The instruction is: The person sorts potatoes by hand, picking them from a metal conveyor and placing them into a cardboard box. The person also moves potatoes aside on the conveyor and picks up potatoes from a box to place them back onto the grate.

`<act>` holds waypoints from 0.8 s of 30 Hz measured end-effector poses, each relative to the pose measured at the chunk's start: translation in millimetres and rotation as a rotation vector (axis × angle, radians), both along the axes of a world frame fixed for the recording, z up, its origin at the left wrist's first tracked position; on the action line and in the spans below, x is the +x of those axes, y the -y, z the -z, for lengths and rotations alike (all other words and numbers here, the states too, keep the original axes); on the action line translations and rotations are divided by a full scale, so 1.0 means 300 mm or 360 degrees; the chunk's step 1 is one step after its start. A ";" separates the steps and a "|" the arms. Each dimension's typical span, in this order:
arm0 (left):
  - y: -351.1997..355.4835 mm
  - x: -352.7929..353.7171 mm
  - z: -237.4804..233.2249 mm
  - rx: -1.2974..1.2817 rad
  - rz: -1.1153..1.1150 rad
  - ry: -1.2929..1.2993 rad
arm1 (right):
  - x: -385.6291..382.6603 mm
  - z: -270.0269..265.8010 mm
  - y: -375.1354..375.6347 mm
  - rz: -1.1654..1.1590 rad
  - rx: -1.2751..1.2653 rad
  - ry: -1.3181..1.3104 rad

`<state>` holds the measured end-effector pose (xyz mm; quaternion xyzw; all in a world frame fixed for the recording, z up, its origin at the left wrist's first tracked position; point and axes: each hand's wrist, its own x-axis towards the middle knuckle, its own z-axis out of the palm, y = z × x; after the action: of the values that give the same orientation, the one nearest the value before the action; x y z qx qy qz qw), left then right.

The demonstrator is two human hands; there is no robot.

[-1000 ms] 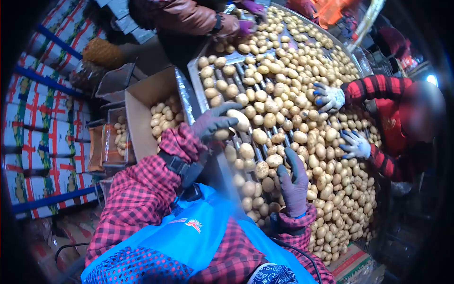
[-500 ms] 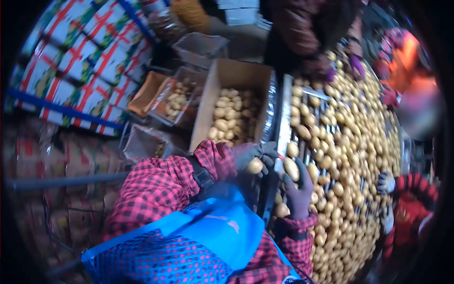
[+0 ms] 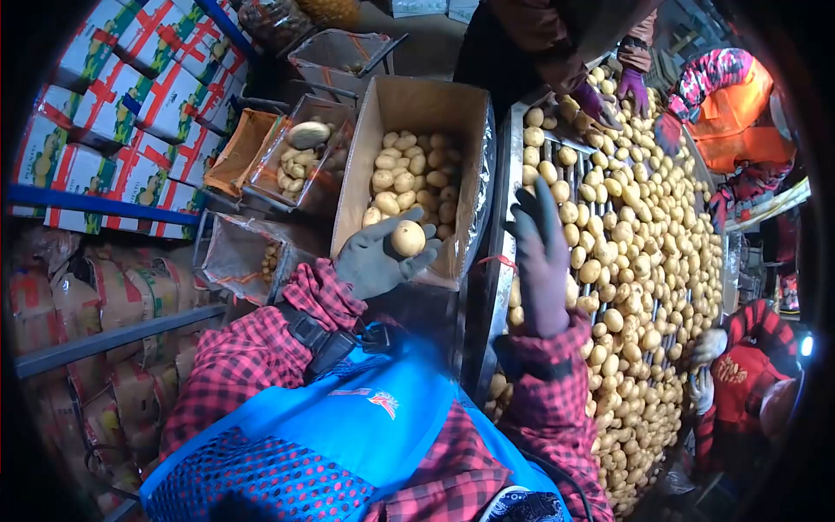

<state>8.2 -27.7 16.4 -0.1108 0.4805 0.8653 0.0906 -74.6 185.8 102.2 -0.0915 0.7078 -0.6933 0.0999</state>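
Note:
My left hand (image 3: pixel 376 265), in a grey glove, is palm up at the near edge of a cardboard box (image 3: pixel 365 148). A round potato (image 3: pixel 408 238) sits between its thumb and fingers. Inside the box lies a heap of potatoes (image 3: pixel 409 174). My right hand (image 3: pixel 544 257), gloved too, is stretched out and holds nothing that I can see. It hovers over the metal side rail of a roller conveyor (image 3: pixel 511 187), beside many potatoes (image 3: pixel 626 252). An oval, slightly blurred potato (image 3: pixel 310 134) shows over a lined bin (image 3: pixel 335 178) left of the box.
A co-worker's purple-gloved hands (image 3: pixel 596 104) touch potatoes at the conveyor's far end. Another person's gloved hands (image 3: pixel 709 348) are at its right side. Printed cartons (image 3: pixel 113 104) are stacked at left, above a metal bar (image 3: pixel 122 339) and filled sacks (image 3: pixel 113 296). A lined crate (image 3: pixel 239 252) stands near my left arm.
My left hand has moved left to the box with a potato in it. The right hand, earlier around an oval potato, has risen and opened. An oval potato now shows over the lined bin.

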 end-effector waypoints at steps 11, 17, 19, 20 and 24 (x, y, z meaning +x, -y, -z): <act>0.006 -0.085 0.041 0.1003 0.0181 0.0821 | 0.525 0.074 -0.609 0.1057 0.0208 0.0383; 0.012 -0.325 0.044 -0.1056 0.0019 -0.0020 | 0.839 0.068 -0.840 0.1351 0.1049 0.0373; -0.026 -0.380 0.052 -0.1841 0.0249 -0.0794 | 0.967 0.126 -0.953 0.1435 0.1796 0.0234; -0.102 -0.372 0.001 -0.2019 0.0437 -0.1061 | 1.021 0.166 -1.006 0.1446 0.2141 0.0420; -0.488 -0.242 -0.039 -0.2058 0.1025 -0.1585 | 0.932 0.295 -0.928 0.1427 0.2178 0.0496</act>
<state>-64.3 118.7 28.1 0.3911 0.8683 0.3036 0.0298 205.0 464.3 13.7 0.3771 0.9203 -0.0887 -0.0554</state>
